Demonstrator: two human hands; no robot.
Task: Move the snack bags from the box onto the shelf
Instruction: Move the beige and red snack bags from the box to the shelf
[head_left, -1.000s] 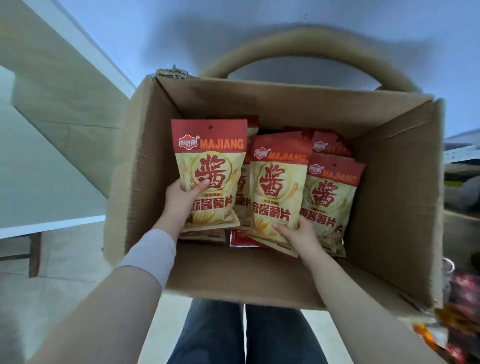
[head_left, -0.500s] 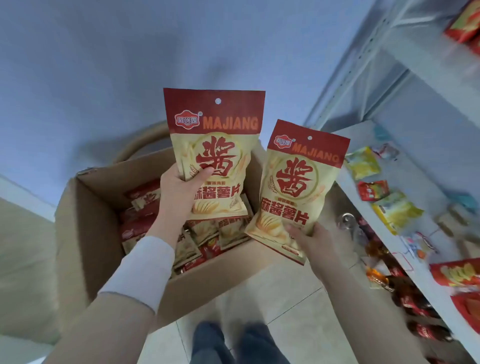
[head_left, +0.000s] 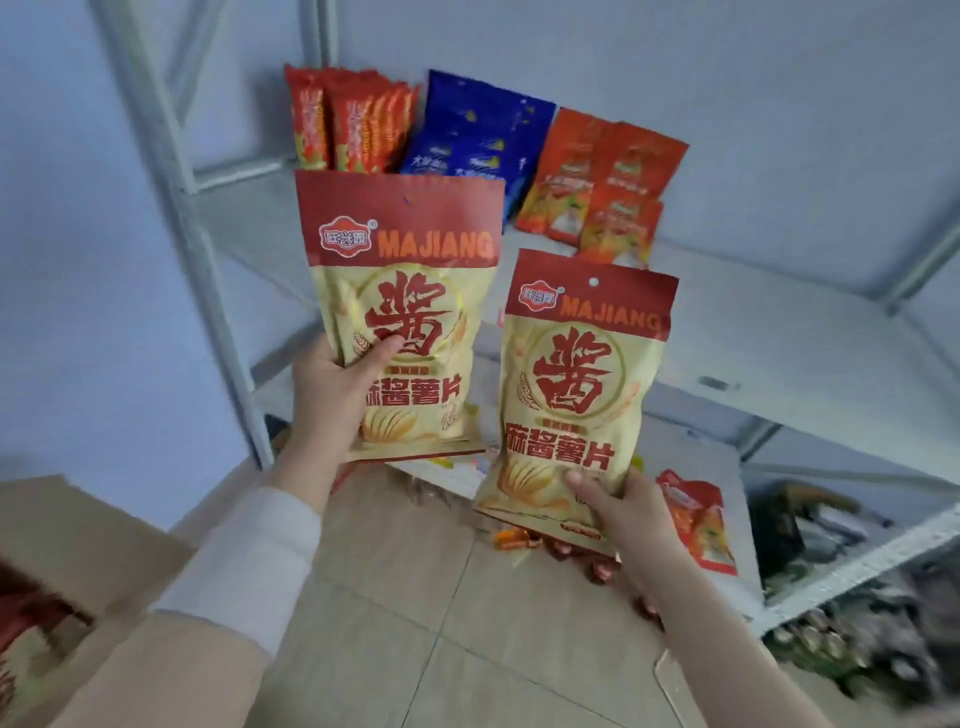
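My left hand (head_left: 327, 395) grips a red-and-cream MAJIANG snack bag (head_left: 405, 291) by its lower left part, thumb across the front. My right hand (head_left: 623, 512) holds a second, identical bag (head_left: 582, 384) by its bottom right corner. Both bags stand upright in the air in front of the white metal shelf (head_left: 779, 332). The cardboard box (head_left: 78, 540) lies at the lower left, mostly out of frame, with red bags blurred inside it.
At the back of the shelf board stand red snack packs (head_left: 348, 124), blue packs (head_left: 478, 140) and orange packs (head_left: 608, 182). A lower shelf (head_left: 852, 566) carries an orange bag (head_left: 701, 519) and small wrapped sweets. A white upright post (head_left: 192, 218) stands left. Tiled floor lies below.
Both hands lifted their bags out of the box and swung right toward the shelf. The box slid from the centre to the lower left corner of the view.
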